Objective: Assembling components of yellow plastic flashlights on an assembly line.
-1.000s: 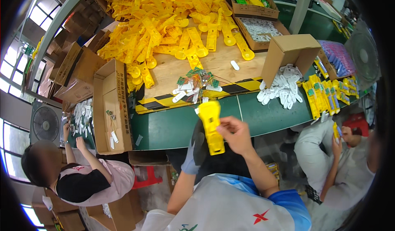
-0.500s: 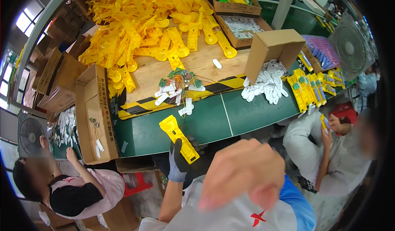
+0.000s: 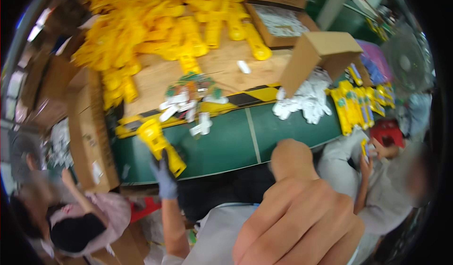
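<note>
Left hand (image 3: 165, 177) grips yellow casing (image 3: 155, 137) at crowded table (image 3: 226, 132)

A person seated at a green-edged table pinches the yellow casing by its lower part in a gray-gloved left hand, holding it tilted over the near edge, left of center. The bare right hand (image 3: 299, 213) looms close to the camera, fingers curled; whether it grips anything cannot be told. Just beyond the casing, circuit boards (image 3: 188, 88) with thin wires lie among white pieces (image 3: 172, 109) across striped tape (image 3: 259, 95). A large pile of yellow shells (image 3: 155, 19) covers much of the wooden board (image 3: 217, 71) behind them. At right, a heap of white parts (image 3: 306, 99) spills from a tipped cardboard box (image 3: 302, 66), near a row of yellow units (image 3: 354, 106). Co-workers sit on either side, the one at right (image 3: 391, 194) holding a small yellow item (image 3: 364, 149).
</note>
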The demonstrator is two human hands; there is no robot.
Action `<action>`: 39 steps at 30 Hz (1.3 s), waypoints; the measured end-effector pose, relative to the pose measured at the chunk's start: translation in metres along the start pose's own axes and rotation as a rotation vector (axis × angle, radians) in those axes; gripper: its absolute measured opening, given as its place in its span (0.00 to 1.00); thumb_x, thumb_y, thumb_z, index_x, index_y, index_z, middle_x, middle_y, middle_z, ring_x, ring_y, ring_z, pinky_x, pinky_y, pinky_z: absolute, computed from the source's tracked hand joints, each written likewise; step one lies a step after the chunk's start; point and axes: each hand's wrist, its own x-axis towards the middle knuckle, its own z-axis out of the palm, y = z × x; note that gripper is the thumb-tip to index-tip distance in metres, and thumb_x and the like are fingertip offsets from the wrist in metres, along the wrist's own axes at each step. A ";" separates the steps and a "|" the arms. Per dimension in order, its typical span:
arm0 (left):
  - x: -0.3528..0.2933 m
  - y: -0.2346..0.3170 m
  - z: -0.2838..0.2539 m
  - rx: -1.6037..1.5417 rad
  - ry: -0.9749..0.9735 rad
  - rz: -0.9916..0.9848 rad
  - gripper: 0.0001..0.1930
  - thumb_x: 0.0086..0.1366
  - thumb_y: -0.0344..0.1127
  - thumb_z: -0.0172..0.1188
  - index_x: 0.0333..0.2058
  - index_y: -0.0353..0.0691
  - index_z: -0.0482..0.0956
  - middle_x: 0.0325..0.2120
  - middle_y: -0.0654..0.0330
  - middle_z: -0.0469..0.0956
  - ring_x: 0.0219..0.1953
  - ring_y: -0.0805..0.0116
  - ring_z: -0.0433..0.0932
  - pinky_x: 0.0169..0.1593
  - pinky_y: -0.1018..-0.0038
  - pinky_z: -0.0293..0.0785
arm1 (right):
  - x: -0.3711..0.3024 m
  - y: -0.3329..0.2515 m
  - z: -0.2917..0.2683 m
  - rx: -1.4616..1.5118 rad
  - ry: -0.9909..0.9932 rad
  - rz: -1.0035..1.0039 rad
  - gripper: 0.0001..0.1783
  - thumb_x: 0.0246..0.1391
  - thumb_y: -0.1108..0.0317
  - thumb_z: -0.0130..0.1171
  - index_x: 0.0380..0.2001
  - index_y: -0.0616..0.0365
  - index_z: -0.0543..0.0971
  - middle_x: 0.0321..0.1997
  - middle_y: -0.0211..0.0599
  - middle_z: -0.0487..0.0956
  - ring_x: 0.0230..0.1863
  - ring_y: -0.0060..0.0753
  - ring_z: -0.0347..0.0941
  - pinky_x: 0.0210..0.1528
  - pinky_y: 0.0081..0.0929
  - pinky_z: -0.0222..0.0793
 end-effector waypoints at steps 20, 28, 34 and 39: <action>0.004 0.010 0.020 0.120 -0.162 0.113 0.26 0.70 0.40 0.55 0.62 0.37 0.62 0.30 0.59 0.76 0.28 0.71 0.76 0.33 0.75 0.73 | -0.017 0.014 0.071 -0.265 0.414 0.392 0.30 0.65 0.42 0.45 0.42 0.64 0.73 0.34 0.35 0.78 0.31 0.28 0.75 0.21 0.22 0.68; -0.003 0.010 0.019 0.038 -0.101 0.027 0.20 0.66 0.31 0.58 0.55 0.36 0.68 0.33 0.59 0.78 0.32 0.72 0.78 0.38 0.76 0.75 | 0.014 0.127 -0.089 -0.789 -0.426 0.889 0.15 0.56 0.60 0.59 0.31 0.63 0.82 0.27 0.36 0.81 0.31 0.36 0.79 0.39 0.28 0.73; -0.004 0.016 0.023 0.061 -0.142 0.051 0.17 0.67 0.30 0.55 0.53 0.37 0.69 0.32 0.60 0.78 0.31 0.72 0.78 0.36 0.76 0.75 | -0.078 0.190 -0.143 -1.167 -0.887 0.615 0.18 0.50 0.62 0.66 0.40 0.63 0.80 0.38 0.42 0.81 0.40 0.39 0.78 0.46 0.29 0.73; -0.003 0.012 0.017 0.078 -0.148 0.057 0.17 0.67 0.31 0.55 0.53 0.37 0.68 0.32 0.60 0.78 0.31 0.72 0.78 0.36 0.75 0.75 | -0.067 0.184 -0.135 -1.161 -0.806 0.620 0.23 0.47 0.58 0.67 0.44 0.61 0.80 0.42 0.42 0.81 0.43 0.47 0.77 0.49 0.36 0.72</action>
